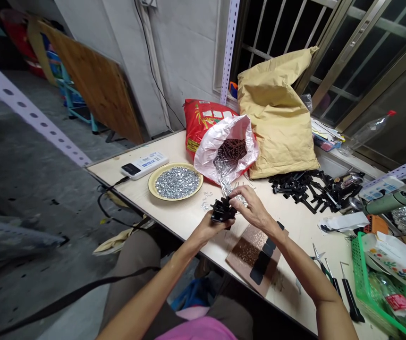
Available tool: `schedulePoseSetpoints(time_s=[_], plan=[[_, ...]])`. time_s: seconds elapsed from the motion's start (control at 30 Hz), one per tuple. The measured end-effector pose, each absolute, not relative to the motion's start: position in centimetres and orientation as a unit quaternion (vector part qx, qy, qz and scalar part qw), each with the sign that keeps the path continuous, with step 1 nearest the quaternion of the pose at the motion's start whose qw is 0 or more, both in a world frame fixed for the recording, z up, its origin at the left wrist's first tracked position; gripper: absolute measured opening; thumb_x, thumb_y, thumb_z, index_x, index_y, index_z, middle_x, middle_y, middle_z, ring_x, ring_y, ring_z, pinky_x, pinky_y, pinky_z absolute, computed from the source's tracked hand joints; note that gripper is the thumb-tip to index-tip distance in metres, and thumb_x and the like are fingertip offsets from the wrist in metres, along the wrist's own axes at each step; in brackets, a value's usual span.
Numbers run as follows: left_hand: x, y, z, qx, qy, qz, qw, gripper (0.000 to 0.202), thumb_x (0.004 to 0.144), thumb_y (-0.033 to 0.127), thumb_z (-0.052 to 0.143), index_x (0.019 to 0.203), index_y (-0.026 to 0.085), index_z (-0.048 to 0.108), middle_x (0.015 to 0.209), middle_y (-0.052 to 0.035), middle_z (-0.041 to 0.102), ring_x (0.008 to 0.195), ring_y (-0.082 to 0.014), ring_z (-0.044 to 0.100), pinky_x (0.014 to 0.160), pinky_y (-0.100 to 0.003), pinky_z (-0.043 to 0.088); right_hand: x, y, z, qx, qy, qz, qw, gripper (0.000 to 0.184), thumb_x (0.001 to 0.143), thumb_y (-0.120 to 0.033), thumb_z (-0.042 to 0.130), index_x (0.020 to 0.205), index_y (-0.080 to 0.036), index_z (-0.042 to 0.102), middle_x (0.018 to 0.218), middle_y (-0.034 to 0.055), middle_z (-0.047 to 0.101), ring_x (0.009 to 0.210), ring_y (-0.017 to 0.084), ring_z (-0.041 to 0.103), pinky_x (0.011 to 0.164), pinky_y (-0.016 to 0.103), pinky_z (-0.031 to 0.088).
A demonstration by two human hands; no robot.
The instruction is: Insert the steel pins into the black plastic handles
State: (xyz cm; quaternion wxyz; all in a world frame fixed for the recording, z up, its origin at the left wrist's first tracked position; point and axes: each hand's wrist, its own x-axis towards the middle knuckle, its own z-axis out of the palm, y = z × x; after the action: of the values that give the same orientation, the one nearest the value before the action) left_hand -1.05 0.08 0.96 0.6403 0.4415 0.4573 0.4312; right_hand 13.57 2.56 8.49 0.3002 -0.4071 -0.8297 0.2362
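The left hand (210,230) wraps its fingers round black parts (222,211) — seemingly steadying them for the right hand (254,208), its fingers bent, pinch unclear — with an open bag (217,136) just beyond.

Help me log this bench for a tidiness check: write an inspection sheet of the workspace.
Surface: pale table; loose bits beside the plate.
Job's things: black piece in hand, metal pieces on the plate, red bag holding rods, brown mat.
Clutter: black parts heaped, scissors, green basket at right.
Grips: left grip holds the black piece; right grip is at it, grasp unclear.
Cables: black cable from white device, over the table's edge; wall cable.
Surroundings: barred window, wooden board, grey floor.
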Motion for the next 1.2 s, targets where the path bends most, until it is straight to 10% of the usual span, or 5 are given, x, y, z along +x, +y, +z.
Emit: schedulePoseSetpoints(time_s=[0.13,0.3,0.53,0.83,1.2], plan=[[-1.4,-0.3,1.1,0.409,0.465,0.443,0.648,0.041,0.049,0.039,0.079,0.079,0.013,0.07,0.079,-0.0082,0.073,0.081,-0.0259,0.067,0.076,-0.037,0.051,14.8,4.3,8.1,-0.464,-0.838,0.162,0.236,0.031,0.098,-0.034,0.032,0.115,-0.02,0.055,0.114,0.0064,0.055,0.107,0.016,0.051,0.091,0.03,0.04],[-2.2,-0.5,1.0,0.403,0.489,0.484,0.604,0.038,0.052,0.042,0.077,0.078,0.015,0.071,0.082,-0.0093,0.075,0.084,-0.0269,0.068,0.079,-0.037,0.052,16.3,5.7,4.4,-0.578,-0.815,0.054,-0.011,0.02,0.092,-0.02,0.048,0.091,-0.017,0.067,0.094,0.0077,0.061,0.089,0.018,0.055,0.076,0.028,0.041],[-2.4,-0.3,0.6,0.381,0.494,0.471,0.624,0.036,0.048,0.038,0.08,0.074,0.014,0.071,0.08,-0.0087,0.074,0.083,-0.0261,0.068,0.082,-0.039,0.051,15.8,5.8,1.3,-0.447,-0.892,0.032,-0.059,0.018,0.088,-0.008,0.048,0.086,-0.015,0.064,0.097,0.0108,0.063,0.094,0.02,0.054,0.084,0.032,0.039],[-2.1,0.3,-0.6,0.392,0.498,0.467,0.616,0.032,0.05,0.034,0.078,0.072,0.013,0.069,0.073,-0.0072,0.073,0.073,-0.0244,0.067,0.072,-0.036,0.052,14.4,4.1,6.0,-0.456,-0.689,0.266,0.496,0.025,0.086,-0.03,0.054,0.109,-0.023,0.049,0.086,0.0008,0.062,0.078,0.014,0.061,0.074,0.029,0.051],[-1.4,1.2,-0.2,0.516,0.508,0.45,0.523,0.023,0.046,0.03,0.075,0.059,0.016,0.063,0.054,-0.0005,0.066,0.053,-0.0175,0.057,0.052,-0.027,0.042,12.3,2.0,8.2,-0.394,-0.775,0.253,0.424,0.018,0.088,-0.037,0.054,0.088,-0.023,0.065,0.085,0.0031,0.068,0.081,0.016,0.064,0.078,0.032,0.051]])
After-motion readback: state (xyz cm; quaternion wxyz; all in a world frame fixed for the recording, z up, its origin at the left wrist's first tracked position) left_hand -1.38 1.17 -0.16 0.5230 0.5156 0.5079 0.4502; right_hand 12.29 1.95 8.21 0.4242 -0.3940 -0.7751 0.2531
